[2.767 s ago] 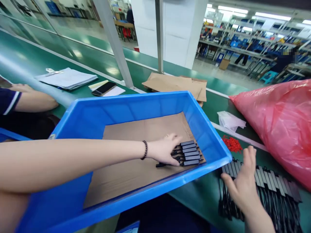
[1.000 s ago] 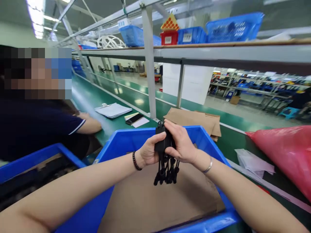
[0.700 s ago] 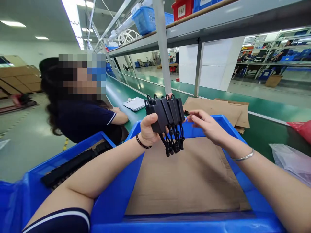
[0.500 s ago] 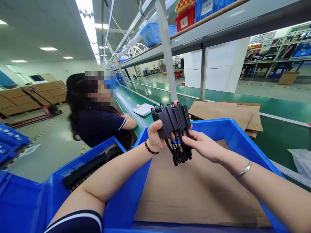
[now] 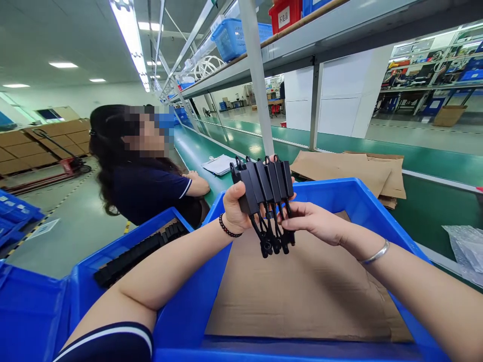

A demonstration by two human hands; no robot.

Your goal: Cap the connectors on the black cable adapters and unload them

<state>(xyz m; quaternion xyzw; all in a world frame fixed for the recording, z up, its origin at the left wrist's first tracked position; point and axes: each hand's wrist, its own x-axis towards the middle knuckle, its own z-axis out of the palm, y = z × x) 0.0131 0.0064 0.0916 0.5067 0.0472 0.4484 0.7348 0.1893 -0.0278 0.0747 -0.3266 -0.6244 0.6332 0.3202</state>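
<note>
Several black power adapters [image 5: 264, 185] stand side by side in a row, gripped by my left hand [image 5: 236, 208] with the thumb on the near end. Short black cables [image 5: 269, 234] with plugs hang from their lower edge. My right hand [image 5: 313, 221] pinches one of these cables at the right side of the bunch. Both hands are above a large blue bin [image 5: 350, 188], whose bottom is covered by a cardboard sheet [image 5: 294, 291].
Another blue bin [image 5: 81, 276] at left holds a row of black adapters [image 5: 139, 254]. A co-worker [image 5: 147, 186] sits beyond it at the green bench [image 5: 188, 143], near a clipboard [image 5: 219, 164]. Flat cardboard pieces [image 5: 339, 168] and clear plastic bags [image 5: 464, 246] lie on the bench.
The view has shifted slightly. My left hand still holds the adapters, and my right fingers have shifted a little at the cables on the right side.
</note>
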